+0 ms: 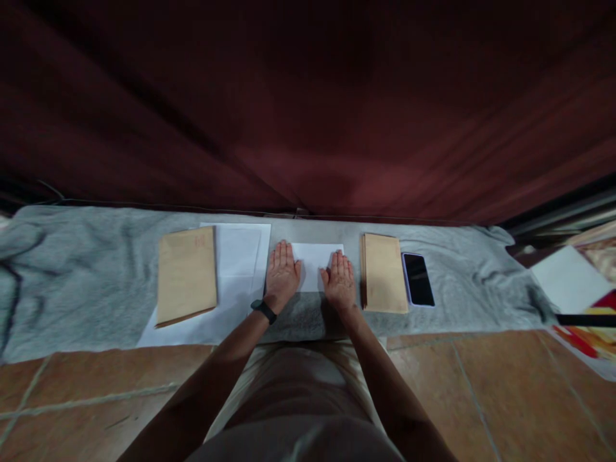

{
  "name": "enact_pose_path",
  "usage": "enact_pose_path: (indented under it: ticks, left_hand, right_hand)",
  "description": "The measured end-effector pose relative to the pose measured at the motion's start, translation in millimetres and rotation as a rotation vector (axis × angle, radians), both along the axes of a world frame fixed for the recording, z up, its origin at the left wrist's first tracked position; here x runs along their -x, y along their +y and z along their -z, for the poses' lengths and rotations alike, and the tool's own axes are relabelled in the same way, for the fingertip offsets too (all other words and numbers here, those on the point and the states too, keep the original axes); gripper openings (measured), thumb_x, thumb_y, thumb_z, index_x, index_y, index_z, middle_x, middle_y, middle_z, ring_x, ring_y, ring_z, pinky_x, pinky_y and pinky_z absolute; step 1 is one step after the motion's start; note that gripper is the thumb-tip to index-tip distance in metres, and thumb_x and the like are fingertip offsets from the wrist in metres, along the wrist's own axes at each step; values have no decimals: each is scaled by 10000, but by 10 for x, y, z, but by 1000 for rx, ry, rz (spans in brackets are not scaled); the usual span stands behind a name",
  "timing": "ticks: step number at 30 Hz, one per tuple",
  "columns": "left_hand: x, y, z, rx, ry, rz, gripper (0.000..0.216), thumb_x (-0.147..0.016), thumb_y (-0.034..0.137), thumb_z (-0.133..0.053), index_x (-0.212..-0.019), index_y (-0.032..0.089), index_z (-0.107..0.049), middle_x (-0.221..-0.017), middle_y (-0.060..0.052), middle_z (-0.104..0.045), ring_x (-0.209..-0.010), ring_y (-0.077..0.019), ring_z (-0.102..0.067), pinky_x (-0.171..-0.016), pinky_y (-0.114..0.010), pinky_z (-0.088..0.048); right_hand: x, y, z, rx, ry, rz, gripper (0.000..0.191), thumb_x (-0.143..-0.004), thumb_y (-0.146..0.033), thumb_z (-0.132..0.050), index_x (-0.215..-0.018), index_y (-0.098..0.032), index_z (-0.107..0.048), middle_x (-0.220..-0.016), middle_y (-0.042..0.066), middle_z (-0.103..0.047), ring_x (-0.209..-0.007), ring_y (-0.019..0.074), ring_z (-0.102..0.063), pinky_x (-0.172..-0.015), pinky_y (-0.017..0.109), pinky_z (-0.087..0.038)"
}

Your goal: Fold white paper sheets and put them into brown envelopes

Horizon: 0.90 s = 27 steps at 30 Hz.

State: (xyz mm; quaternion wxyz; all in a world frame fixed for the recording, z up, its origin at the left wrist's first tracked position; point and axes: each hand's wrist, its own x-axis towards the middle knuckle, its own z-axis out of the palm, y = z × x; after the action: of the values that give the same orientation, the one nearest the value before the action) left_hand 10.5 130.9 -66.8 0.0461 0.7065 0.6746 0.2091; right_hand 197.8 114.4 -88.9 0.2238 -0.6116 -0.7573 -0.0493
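Observation:
A white sheet of paper [312,266], wider than it is deep, lies in front of me on a grey cloth. On its left end rests my left hand [282,273], flat with the fingers stretched out; the wrist wears a dark band. My right hand [341,282] lies flat on the paper's right end, fingers extended and thumb out to the side. Neither hand grasps anything. Left of my left hand are larger white sheets [238,256], partly covered by a stack of brown envelopes [187,276]. Close by my right hand is a second stack of brown envelopes [386,273].
A phone [418,280] with a dark screen lies right of the second stack. The grey cloth [471,276] covers a long narrow surface. Behind it hangs a dark red curtain-like sheet [308,173]. A pale panel [570,279] stands at the far right. Below are brown floor tiles [433,366].

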Motion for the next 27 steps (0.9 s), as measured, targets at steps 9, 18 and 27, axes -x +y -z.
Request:
enact_pose_path:
  ticks: [9, 18, 27]
  left_hand:
    - [-14, -324, -50, -10, -29, -38, 648, -1033, 328, -372, -1559, -48, -334, -1643, -306, -320, -1572, -373, -259, -1256, -588, -292]
    - [94, -584, -47, 25, -230, -45, 588, -982, 248, -461, -1549, 97, -411, -1657, -234, -351, -1479, -341, -450, -1171, -519, -445]
    - [310, -475, -82, 143, -715, -326, 559, -770, 327, -742, -1300, 190, -628, -1087, -75, -706, -954, -228, -677, -876, -389, -559]
  right_hand:
    - [-4, -329, -54, 34, 58, 70, 669, -1098, -397, -371, -1600, 39, -296, -1619, 311, -366, -1541, 368, -341, -1215, 581, -373]
    - [18, -713, -77, 92, 75, 112, 685, -1087, -418, -371, -1612, 13, -286, -1643, 290, -337, -1536, 383, -342, -1208, 573, -365]
    - [21, -787, -131, 114, 55, 48, 634, -1082, -343, -385, -1618, -21, -286, -1646, 245, -366, -1550, 345, -323, -1231, 552, -343]
